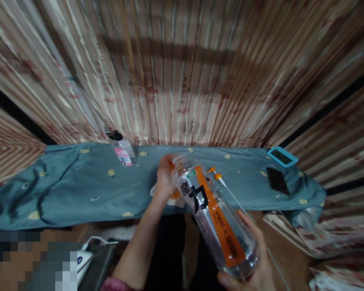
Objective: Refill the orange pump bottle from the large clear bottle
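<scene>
Near centre, above the front edge of the blue-covered table (79,190): a clear plastic bottle (214,214) with an orange label, tilted, neck pointing far-left, base near-right. Right hand (255,258) cups the base from below, fingers wrapped round it, firm hold. Left hand (165,178) is closed around the neck, apparently on the orange cap (171,165); can't tell if the cap is tight or partly loose. A white cloth or tissue (157,192) lies just below that hand.

On the table: small spray bottle (123,150) with a black top and pink label, far left of the hands. Thin white tube with an orange fitting (220,178) just right of the bottle neck. Dark phone (277,181) and blue-framed clock (282,156) far right, well apart from the hands. Striped curtain (182,68) behind.

Risks, as I judge them: bottle looks nearly empty, but any residue would run toward the neck at this tilt and drip on the cover if the cap comes off. Thin plastic could buckle if the base grip squeezes during a twist. The bottle's shoulder sits near the tube; a swing right could knock it off the edge.
</scene>
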### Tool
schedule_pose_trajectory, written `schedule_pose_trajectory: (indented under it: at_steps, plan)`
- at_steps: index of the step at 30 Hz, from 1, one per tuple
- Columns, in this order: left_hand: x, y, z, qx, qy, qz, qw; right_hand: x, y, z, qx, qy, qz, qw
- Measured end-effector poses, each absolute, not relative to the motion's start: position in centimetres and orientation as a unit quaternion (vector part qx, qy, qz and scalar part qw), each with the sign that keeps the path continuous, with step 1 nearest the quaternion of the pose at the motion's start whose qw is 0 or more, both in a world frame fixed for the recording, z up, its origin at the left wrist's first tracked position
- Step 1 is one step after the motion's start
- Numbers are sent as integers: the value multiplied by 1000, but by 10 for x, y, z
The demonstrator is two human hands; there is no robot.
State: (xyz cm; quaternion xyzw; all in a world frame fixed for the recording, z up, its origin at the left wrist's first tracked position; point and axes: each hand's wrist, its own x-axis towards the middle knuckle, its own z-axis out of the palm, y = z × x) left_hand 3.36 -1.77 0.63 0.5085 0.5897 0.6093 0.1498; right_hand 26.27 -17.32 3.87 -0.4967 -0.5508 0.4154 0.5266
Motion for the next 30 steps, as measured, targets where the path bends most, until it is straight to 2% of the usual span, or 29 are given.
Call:
schedule_pose_trajectory:
  at_steps: [8,20,30]
  plan:
    - [34,-15,2,517,563,632,129,268,-172,27,-479,-563,406,537]
    - [34,-13,3,528,553,636,102,267,-176,28,-470,-510,482,536]
    - [32,-13,0,532,556,631,102,260,-174,30,-468,-522,445,557]
